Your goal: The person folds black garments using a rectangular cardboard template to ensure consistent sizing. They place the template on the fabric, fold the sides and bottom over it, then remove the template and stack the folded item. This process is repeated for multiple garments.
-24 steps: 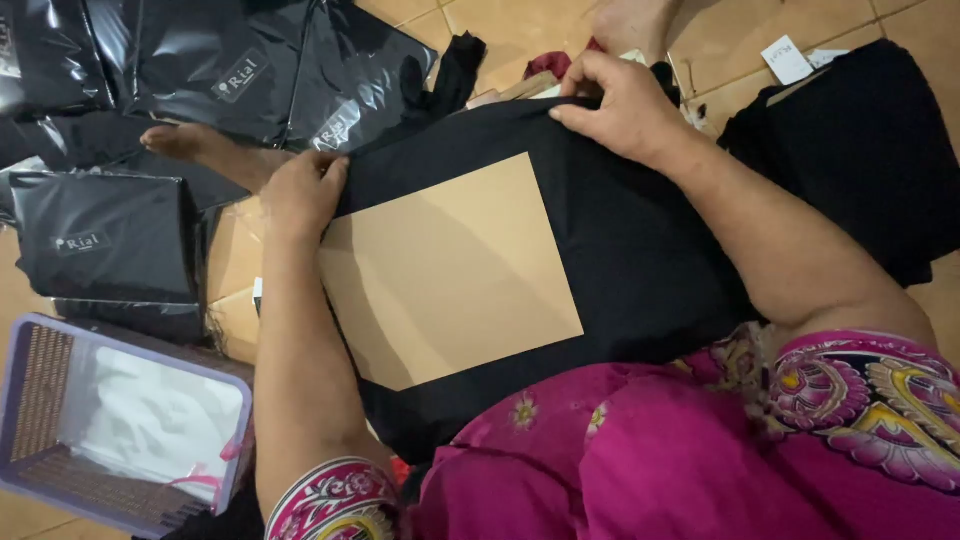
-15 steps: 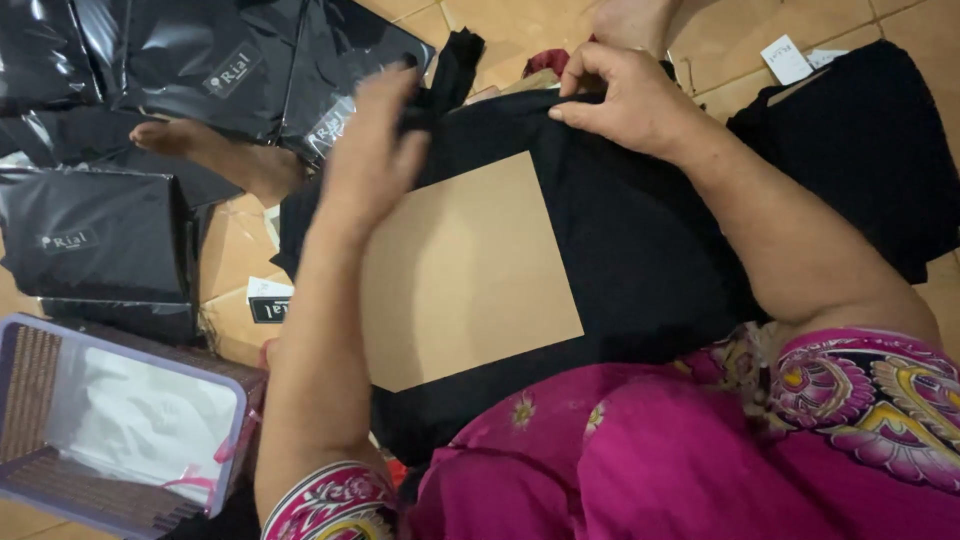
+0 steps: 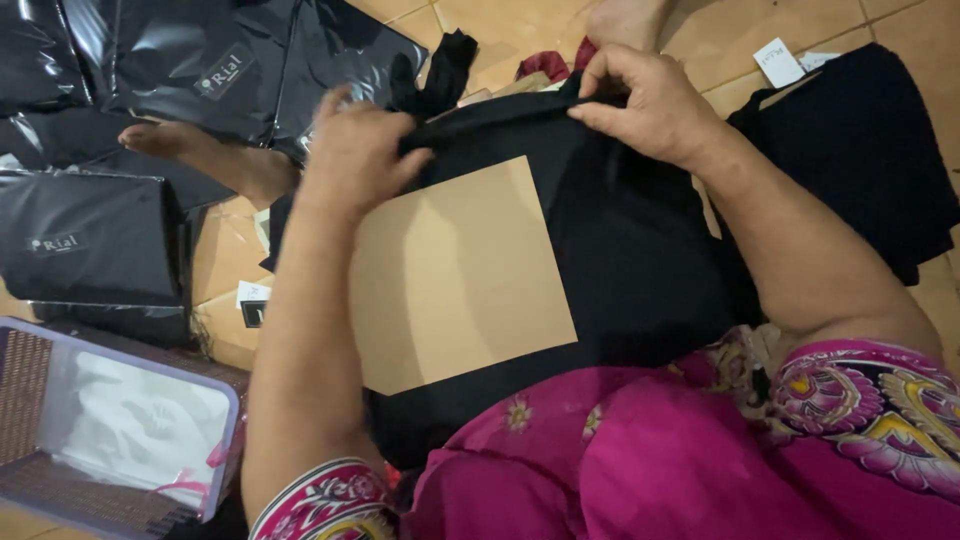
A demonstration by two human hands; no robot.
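Observation:
A black garment point(image 3: 630, 250) lies spread on my lap and the floor, with a tan cardboard sheet point(image 3: 455, 280) lying on top of it. My left hand point(image 3: 355, 155) grips the garment's far edge at the cardboard's upper left corner. My right hand point(image 3: 645, 100) pinches the same far edge further right, above the black cloth. Both hands are closed on fabric.
Several shiny black plastic packages point(image 3: 90, 235) lie on the tiled floor at the left. A lilac basket point(image 3: 225, 420) with white contents stands at bottom left. A bare foot point(image 3: 215, 160) rests by the packages, another foot point(image 3: 625, 20) at top. More black cloth point(image 3: 860, 160) lies right, with a white tag point(image 3: 778, 62).
My left hand left the cardboard's left edge, rose, and moved to the garment's far edge, where it now grips the cloth. My right hand stayed at the top edge.

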